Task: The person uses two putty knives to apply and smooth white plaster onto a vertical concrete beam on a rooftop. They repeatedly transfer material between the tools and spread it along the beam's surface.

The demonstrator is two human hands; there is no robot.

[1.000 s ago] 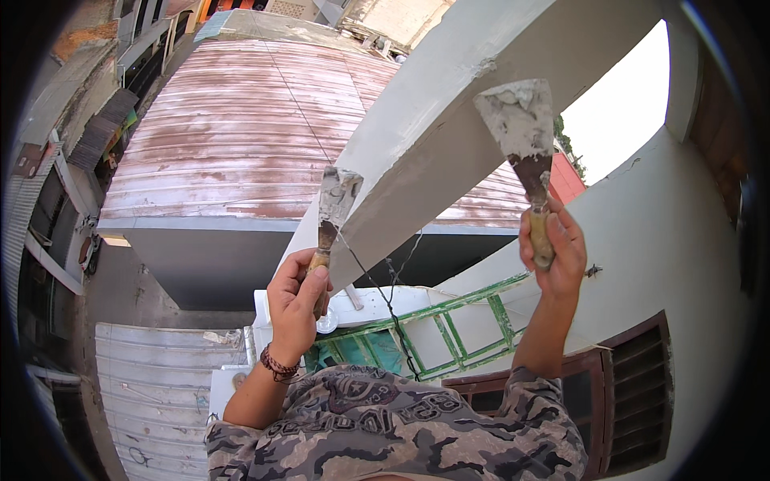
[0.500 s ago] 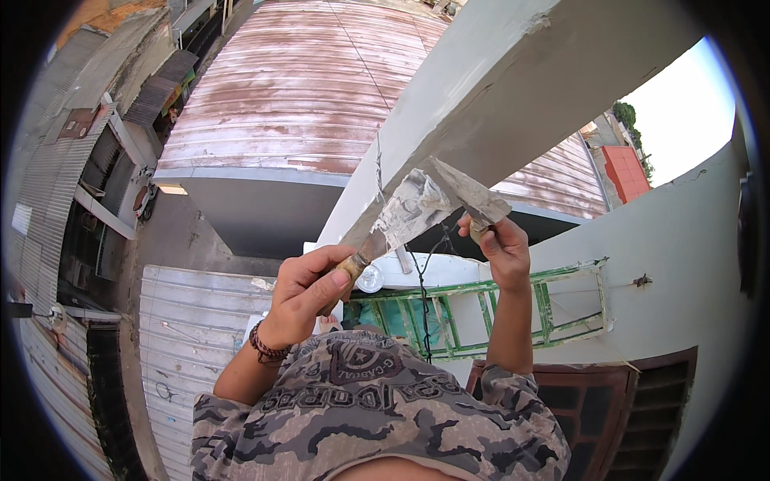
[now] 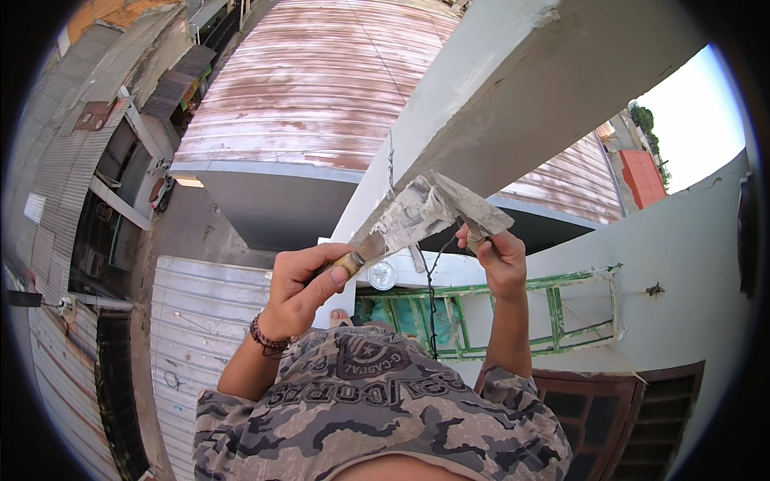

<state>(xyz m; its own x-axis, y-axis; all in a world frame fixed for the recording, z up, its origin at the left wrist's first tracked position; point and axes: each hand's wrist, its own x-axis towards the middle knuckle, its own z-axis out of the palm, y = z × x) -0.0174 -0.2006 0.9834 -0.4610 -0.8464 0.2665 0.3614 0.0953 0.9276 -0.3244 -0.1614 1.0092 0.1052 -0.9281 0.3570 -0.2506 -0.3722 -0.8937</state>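
Observation:
My left hand point(image 3: 305, 293) grips the wooden handle of a putty knife point(image 3: 349, 264), its blade pointing up and right, loaded with whitish paste point(image 3: 413, 212). My right hand point(image 3: 501, 260) holds a second putty knife point(image 3: 485, 210), its paste-smeared blade tilted over to the left. The two blades meet or overlap in the middle of the view, in front of a long pale concrete beam point(image 3: 529, 92) with a chipped edge.
Below lie a green paint-spattered ladder point(image 3: 553, 317), a small round white container point(image 3: 382, 274) on a white ledge and my bare foot point(image 3: 338, 317). Rusty roofing point(image 3: 289, 80), a lower metal roof point(image 3: 200, 329) and an alley point(image 3: 192, 232) lie beyond. A wall point(image 3: 658, 264) with brown-framed windows is at right.
Both knives were upright and apart a second ago; the blades have since come down and together in the middle. My right hand moved left and lower, and the view has shifted.

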